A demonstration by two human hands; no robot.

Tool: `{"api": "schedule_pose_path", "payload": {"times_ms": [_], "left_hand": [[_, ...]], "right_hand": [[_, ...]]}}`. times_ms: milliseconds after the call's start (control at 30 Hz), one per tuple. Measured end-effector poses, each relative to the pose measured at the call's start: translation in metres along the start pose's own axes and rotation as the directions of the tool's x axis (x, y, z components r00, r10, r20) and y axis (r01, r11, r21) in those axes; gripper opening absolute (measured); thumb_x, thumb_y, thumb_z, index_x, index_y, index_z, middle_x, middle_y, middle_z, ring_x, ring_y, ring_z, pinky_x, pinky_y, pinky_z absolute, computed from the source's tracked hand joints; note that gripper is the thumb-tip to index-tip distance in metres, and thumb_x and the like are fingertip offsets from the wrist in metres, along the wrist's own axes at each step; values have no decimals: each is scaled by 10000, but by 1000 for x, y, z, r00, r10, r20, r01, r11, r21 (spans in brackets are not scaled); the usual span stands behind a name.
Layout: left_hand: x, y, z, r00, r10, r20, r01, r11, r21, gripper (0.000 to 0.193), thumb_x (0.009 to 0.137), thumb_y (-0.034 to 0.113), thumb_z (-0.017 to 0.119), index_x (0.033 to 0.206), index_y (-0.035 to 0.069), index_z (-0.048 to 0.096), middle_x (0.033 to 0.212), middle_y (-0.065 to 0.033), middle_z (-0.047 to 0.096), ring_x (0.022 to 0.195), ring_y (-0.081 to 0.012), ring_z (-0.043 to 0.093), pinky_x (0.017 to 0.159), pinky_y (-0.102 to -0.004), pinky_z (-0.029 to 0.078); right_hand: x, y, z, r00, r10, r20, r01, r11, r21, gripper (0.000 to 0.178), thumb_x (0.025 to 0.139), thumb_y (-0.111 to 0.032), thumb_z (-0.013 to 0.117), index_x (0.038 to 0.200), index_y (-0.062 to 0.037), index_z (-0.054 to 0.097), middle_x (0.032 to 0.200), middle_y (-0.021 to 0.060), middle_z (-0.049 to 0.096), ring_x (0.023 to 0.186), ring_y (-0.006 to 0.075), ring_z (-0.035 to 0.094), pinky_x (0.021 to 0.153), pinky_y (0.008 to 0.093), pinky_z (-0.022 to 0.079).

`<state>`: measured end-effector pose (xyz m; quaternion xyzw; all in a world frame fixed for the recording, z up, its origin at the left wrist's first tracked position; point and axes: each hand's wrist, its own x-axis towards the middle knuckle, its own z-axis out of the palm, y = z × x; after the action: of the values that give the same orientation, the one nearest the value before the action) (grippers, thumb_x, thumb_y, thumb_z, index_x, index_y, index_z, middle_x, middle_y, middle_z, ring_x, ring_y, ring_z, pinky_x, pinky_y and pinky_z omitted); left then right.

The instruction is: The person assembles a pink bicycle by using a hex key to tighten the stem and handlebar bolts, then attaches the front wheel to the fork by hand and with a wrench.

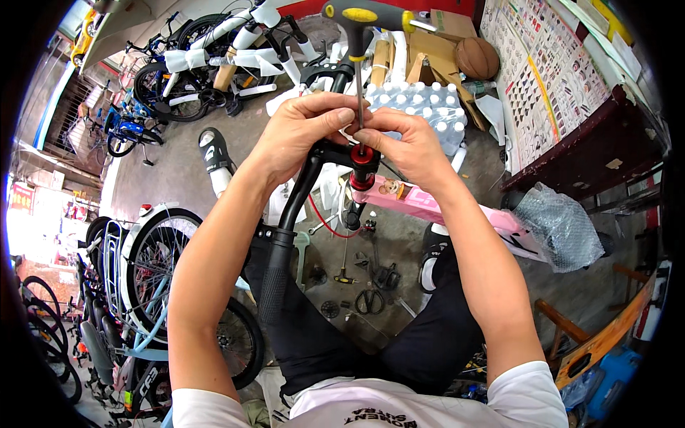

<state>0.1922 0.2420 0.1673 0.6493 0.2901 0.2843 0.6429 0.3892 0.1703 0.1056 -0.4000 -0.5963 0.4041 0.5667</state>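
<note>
A T-handle hex key [360, 84] with a grey and yellow grip stands nearly upright, its tip in the red top cap [362, 153] of a black bicycle stem. My left hand [303, 132] has its thumb and fingers closed at the key's shaft, from the left. From the right, my right hand [407, 146] pinches the shaft lower down, just above the cap; the inner fingertips are partly hidden. The black handlebar [303, 187] runs under my left wrist, and its rubber grip [274, 292] points toward me. A pink frame [421, 207] extends right from below the stem.
Wrapped water bottles [421, 107], cardboard and a basketball [477, 58] lie beyond my hands. Pedals [386, 276], scissors [369, 301] and another T-handle tool [345, 277] rest on the floor between my legs. Bicycles crowd the left; bubble wrap [560, 228] covers the frame's far end.
</note>
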Motion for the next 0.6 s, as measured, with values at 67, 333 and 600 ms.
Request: {"api": "schedule_pose_path", "payload": {"times_ms": [67,333,600], "left_hand": [[1,1,2,999,-16,-32,16,1000,-10,224,982,163,702,1148,15,726,1149,-93,729,980,-150,691,814,-276,578],[3,-6,2,998,-7,-61,7,1000,0,177,969,167,720,1096,46,744,1064,-47,739,907,-109,686,764,-241,579],[3,-6,5,996,1,-89,4,998,58,201,970,166,721,1123,38,747,1080,-51,743,920,-106,697,786,-236,589]], "right_hand": [[0,1,1,1000,16,-4,-16,1000,-1,157,928,-123,733,1021,-3,769,928,65,702,872,143,656,812,296,517],[1,-1,-8,995,-17,95,27,994,-108,209,978,-158,662,1082,2,748,945,67,708,899,146,665,825,304,519],[1,2,-5,999,6,42,-2,996,-95,227,971,-174,672,1074,11,755,961,66,724,902,132,664,824,304,519]]}}
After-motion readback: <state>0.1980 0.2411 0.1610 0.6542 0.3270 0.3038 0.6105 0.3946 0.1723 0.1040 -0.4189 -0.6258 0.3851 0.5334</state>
